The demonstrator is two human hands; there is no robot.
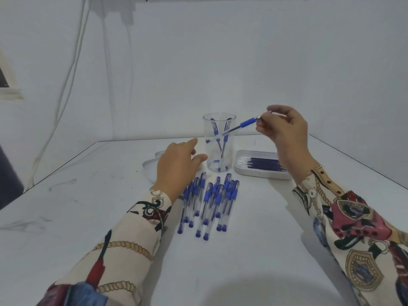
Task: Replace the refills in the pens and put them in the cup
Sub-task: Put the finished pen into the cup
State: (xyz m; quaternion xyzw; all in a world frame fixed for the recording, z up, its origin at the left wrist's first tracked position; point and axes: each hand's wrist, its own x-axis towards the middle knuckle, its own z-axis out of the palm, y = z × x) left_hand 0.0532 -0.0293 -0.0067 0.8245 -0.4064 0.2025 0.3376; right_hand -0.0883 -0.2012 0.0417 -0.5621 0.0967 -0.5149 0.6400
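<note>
— What is the head camera showing you?

— The person's right hand [284, 127] is pinching the tip end of a clear-barrelled pen with a blue grip [234, 128], holding it raised and slanting down to the left in front of the tall clear plastic cup [219, 160]. The cup is standing at the far middle of the white table [254, 228], with a few similar pens leaning inside it.

— And the other hand?

— The left hand [176, 166] is hovering just left of the cup, fingers relaxed and slightly spread, holding nothing. Near it, towards us, a loose row of clear pens with blue caps [207, 206] is lying on the table.

— Where are the refills?

— Dark blue refills [265, 163] are lying side by side in a shallow white tray [240, 171] just right of the cup. A clear dish [149, 167] is sitting partly behind the left hand.
</note>
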